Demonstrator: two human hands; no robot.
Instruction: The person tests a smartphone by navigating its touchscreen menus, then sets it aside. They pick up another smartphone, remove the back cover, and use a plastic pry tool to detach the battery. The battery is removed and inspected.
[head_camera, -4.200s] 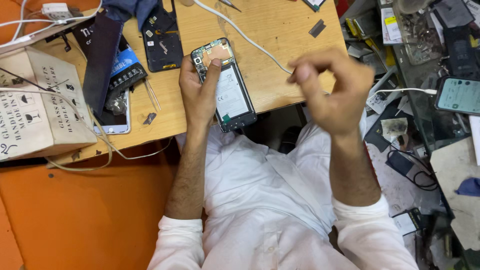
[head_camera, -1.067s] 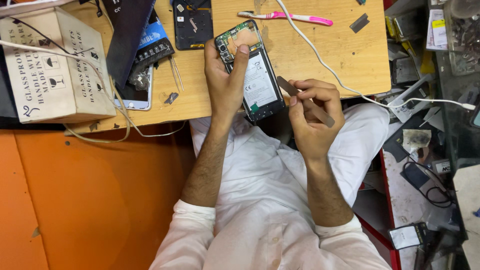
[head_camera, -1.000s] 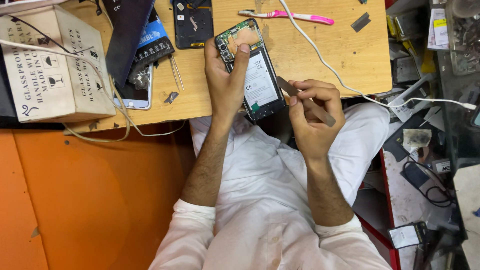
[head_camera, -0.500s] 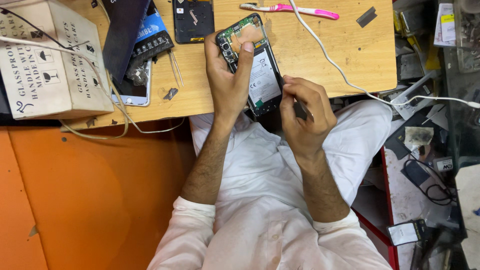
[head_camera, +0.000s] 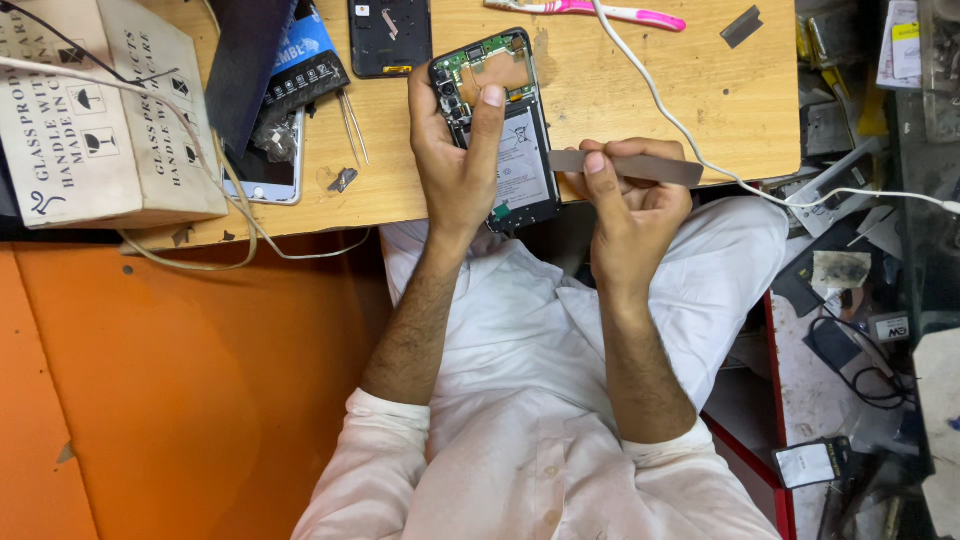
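Left hand (head_camera: 458, 165) grips opened phone (head_camera: 498, 125), back off, thumb on it, over wooden counter (head_camera: 620, 90) edge. Right hand (head_camera: 628, 205) pinches flat grey pry tool (head_camera: 625, 167) just beside phone. Cardboard box (head_camera: 105, 110) far left; pink toothbrush (head_camera: 590, 10) above.

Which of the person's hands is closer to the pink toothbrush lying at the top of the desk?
Right. The right hand, gripping a flat grey tool, sits below the pink toothbrush; the left hand holds the opened phone slightly farther left.
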